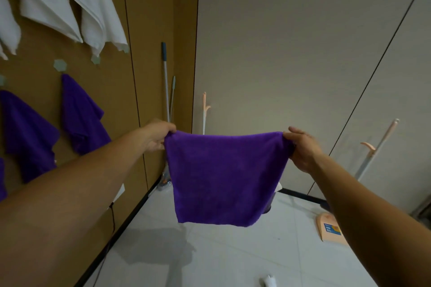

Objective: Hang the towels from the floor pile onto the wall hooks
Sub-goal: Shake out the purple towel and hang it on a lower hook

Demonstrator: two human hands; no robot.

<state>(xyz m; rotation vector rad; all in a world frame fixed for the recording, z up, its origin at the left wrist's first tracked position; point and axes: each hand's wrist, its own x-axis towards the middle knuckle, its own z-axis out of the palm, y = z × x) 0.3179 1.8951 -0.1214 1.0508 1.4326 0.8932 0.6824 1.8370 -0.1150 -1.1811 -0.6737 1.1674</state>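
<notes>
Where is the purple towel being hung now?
The purple towel hangs mid-frame in the head view, stretched between the left hand and right hand pinching its top corners, above the floor and right of the brown wall.

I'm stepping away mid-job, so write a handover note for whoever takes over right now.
Left hand pinches one top corner of the held towel, right hand the other; it hangs spread between them, off the floor.
Done: purple towels and white towels hang on the wall.
Left: hang the held towel, perhaps on the bare hook above the purple ones. The pile is out of view, so the remainder is unknown.
</notes>
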